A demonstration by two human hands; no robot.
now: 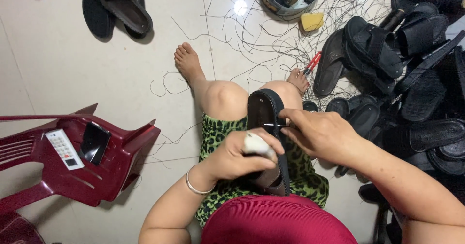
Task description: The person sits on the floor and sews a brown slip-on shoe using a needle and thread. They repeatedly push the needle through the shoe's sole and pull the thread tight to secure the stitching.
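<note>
She is stitching the black sandal (pixel 265 115) on her lap: left hand (pixel 237 157) clenching a white handle (pixel 256 144), right hand (pixel 322 135) fingers pinching the rim (thread (pixel 232 35) everywhere); next, careful needle aim.

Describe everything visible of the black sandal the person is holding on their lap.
The black sandal lies lengthwise along the person's thigh, footbed up, toe end pointing away over the knee. It looks like moulded rubber or foam with a raised rim. A darker strap crosses near the heel end, close to the body. The left hand, with a white wrap on one finger, lies over its middle; the right hand pinches its right edge, where a thin thread crosses the footbed.
</note>
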